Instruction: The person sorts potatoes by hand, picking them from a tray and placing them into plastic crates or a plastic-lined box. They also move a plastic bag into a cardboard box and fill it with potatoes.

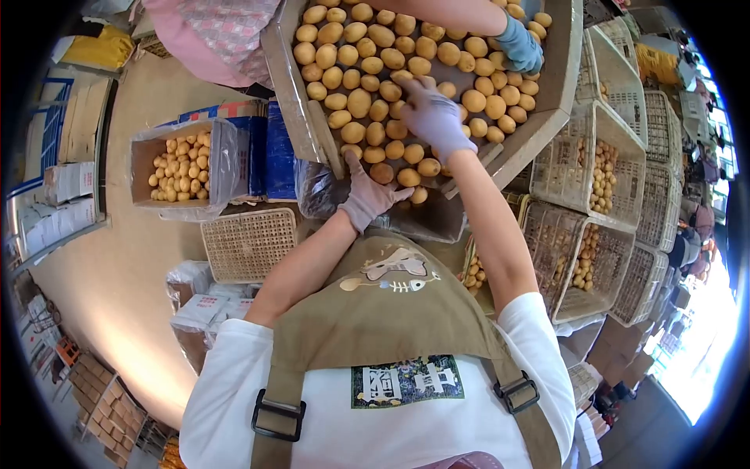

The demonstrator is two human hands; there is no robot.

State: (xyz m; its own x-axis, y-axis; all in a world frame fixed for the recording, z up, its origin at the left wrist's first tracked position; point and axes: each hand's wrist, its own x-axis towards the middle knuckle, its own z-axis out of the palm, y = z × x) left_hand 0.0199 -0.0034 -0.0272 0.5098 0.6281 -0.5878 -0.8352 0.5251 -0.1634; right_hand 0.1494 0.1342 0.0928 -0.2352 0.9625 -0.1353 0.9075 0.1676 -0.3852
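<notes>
Many round yellow-orange fruits [358, 102], apricot-like, lie spread over a wide sorting tray [291, 74] with raised sides. My left hand [370, 194], in a pale glove, is at the tray's narrow front opening, thumb and fingers spread apart around the nearest fruits. Farther in, my right hand [437, 117], also gloved, reaches over the middle of the tray. Its fingers stretch forward and touch down among the fruits, with nothing seen held. Below the opening, a plastic-lined box [426, 223] is partly hidden by my left hand and apron.
Another person's blue-gloved hand [521, 47] works at the tray's far right. A lined carton of fruit [219, 168] stands at left, above an upturned-looking plastic crate [250, 244]. Stacked crates [562, 160] holding fruit line the right side. White packages [205, 311] sit lower left.
</notes>
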